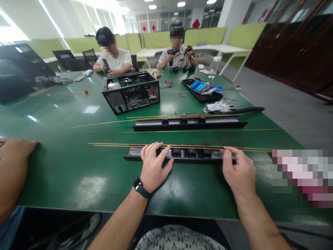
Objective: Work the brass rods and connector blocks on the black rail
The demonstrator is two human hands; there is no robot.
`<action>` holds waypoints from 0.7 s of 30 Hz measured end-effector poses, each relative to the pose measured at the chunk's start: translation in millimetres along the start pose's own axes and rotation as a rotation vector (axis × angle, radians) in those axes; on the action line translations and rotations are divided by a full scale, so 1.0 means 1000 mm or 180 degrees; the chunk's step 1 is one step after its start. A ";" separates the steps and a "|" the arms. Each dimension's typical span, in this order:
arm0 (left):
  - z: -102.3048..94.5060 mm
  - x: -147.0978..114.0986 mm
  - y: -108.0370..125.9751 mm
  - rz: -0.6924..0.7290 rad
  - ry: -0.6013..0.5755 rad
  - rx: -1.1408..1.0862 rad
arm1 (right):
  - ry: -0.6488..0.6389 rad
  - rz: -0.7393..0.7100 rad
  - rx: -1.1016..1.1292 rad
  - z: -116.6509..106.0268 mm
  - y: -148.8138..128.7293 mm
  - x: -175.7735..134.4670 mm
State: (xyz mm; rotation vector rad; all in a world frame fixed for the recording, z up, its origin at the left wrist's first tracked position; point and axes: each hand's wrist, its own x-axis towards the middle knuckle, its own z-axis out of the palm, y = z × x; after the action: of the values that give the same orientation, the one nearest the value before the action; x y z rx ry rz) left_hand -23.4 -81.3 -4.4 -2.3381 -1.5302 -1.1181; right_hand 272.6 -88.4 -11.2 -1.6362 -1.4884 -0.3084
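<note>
A long black channel-shaped bar point(197, 160) lies crosswise before me, with silvery inner surfaces and several black blocks inside. Thin gold-coloured rods point(111, 144) run along its top and stick out past both ends. My left hand point(152, 170), with a dark watch on the wrist, rests on the bar's left part, fingers spread over the rods. At the bar's right end my right hand point(240, 170) is closed, thumb and forefinger pinched at the rods; its grip is partly hidden. Behind lies a second black bar point(221, 125) of the same kind, with more rods along it.
A computer case point(131, 93) with its side off stands on the green table point(78, 166). Behind the bars are a black tray point(201, 97) with blue items and white gloves point(220, 106). Two people sit opposite; another person's arm point(13, 170) is at left.
</note>
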 end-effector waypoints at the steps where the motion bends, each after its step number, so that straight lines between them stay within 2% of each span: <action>1: 0.000 0.000 0.000 -0.0006 0.0004 -0.0002 | -0.0030 -0.0061 0.0022 0.000 0.000 0.000; 6: 0.001 -0.001 0.000 -0.0015 0.0013 -0.0008 | -0.0255 -0.0408 0.0223 0.001 -0.004 -0.002; 12: 0.002 -0.001 0.000 -0.0015 0.0017 0.0000 | -0.0061 -0.0050 0.0093 -0.001 -0.005 -0.001; 18: 0.001 -0.001 -0.001 -0.0026 -0.0018 0.0027 | -0.0262 -0.0193 0.0214 -0.002 -0.007 -0.001; 21: 0.002 -0.001 -0.001 -0.0044 -0.0024 0.0033 | -0.0237 -0.0161 0.0217 -0.002 -0.008 -0.001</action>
State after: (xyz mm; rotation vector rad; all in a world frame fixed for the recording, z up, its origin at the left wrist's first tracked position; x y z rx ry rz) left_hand -23.2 -80.7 -6.5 -2.3312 -1.5534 -1.1027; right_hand 266.0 -91.1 -7.5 -1.5728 -1.5810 -0.2242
